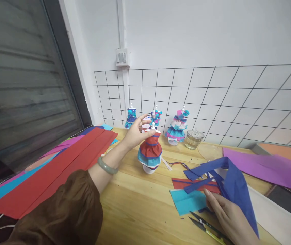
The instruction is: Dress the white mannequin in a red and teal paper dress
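A miniature dress form [150, 151] stands upright on a round white base. It wears a red bodice and a ruffled red and light-blue skirt with dark-blue edging. My left hand [137, 132] is at its top, the thumb against the neck and the fingers curved behind. My right hand [227, 212] is low on the right, thumb and fingers together over the paper scraps; what lies between them is hidden. Beside it are a dark-blue strip [237, 183], a red piece [179, 183] and a turquoise piece [187, 202]. Thread snips [205, 226] lie just below those fingers.
Behind stand more dressed forms, including a blue one [131, 117] and a pink-and-turquoise one [176, 129]. A clear glass cup [193, 139] is near the wall grid. Red sheets [58, 173] cover the left; a purple sheet [268, 166] lies right.
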Demonstrator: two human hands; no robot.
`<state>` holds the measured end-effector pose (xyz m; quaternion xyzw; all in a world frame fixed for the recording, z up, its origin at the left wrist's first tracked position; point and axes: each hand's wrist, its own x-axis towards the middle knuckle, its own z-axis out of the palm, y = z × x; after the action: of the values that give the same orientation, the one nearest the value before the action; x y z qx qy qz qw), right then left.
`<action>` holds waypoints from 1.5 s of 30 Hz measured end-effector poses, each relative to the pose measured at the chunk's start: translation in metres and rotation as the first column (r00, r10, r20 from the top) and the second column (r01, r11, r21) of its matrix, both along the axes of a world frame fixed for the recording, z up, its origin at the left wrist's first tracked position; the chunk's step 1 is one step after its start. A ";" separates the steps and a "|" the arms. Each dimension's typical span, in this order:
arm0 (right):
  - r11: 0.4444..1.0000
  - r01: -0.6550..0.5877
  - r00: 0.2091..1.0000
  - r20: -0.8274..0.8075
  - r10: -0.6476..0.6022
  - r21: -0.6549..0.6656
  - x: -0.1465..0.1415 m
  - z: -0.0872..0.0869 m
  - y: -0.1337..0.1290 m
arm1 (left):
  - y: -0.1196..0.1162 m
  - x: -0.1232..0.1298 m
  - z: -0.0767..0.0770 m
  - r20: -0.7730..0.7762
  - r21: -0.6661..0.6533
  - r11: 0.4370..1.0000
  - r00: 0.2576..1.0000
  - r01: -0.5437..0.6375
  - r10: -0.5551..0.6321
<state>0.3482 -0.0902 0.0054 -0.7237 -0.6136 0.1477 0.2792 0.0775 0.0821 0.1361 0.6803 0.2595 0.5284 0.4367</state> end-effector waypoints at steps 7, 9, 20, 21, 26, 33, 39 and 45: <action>1.000 -0.020 1.000 -0.005 0.020 0.023 0.000 0.000 0.000 | 0.012 -0.008 0.003 -0.056 -0.103 0.980 0.982 0.171 -0.178; 1.000 -0.024 1.000 -0.011 0.024 0.008 0.000 0.000 0.000 | 0.013 -0.008 0.001 -0.045 -0.100 0.980 0.983 0.173 -0.178; 0.999 -0.016 0.998 -0.056 0.014 -0.039 0.001 -0.004 0.000 | 0.013 -0.009 0.000 -0.046 -0.106 0.977 0.981 0.184 -0.190; 0.999 -0.011 0.998 -0.059 0.009 -0.041 0.001 -0.004 0.000 | 0.013 -0.009 -0.001 -0.048 -0.108 0.978 0.982 0.179 -0.185; 0.998 0.018 0.997 -0.077 -0.023 -0.061 0.000 -0.001 0.000 | 0.016 -0.009 -0.007 0.013 -0.160 0.979 0.992 0.130 -0.129; 0.998 0.024 0.996 -0.082 -0.029 -0.060 0.000 0.001 0.000 | 0.015 -0.006 -0.014 0.137 -0.218 0.967 0.985 0.129 -0.101; 0.999 0.009 0.997 -0.077 -0.012 -0.039 0.001 -0.001 0.000 | 0.015 -0.004 -0.016 0.171 -0.200 0.974 0.983 0.106 -0.072; 1.000 -0.003 0.999 -0.052 0.002 -0.013 -0.001 -0.001 0.000 | 0.015 -0.001 -0.019 0.195 -0.160 0.977 0.975 0.137 -0.105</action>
<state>0.3473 -0.0903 0.0047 -0.7206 -0.6060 0.1709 0.2902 0.0769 0.0971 0.1176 0.6023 0.2205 0.5372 0.5477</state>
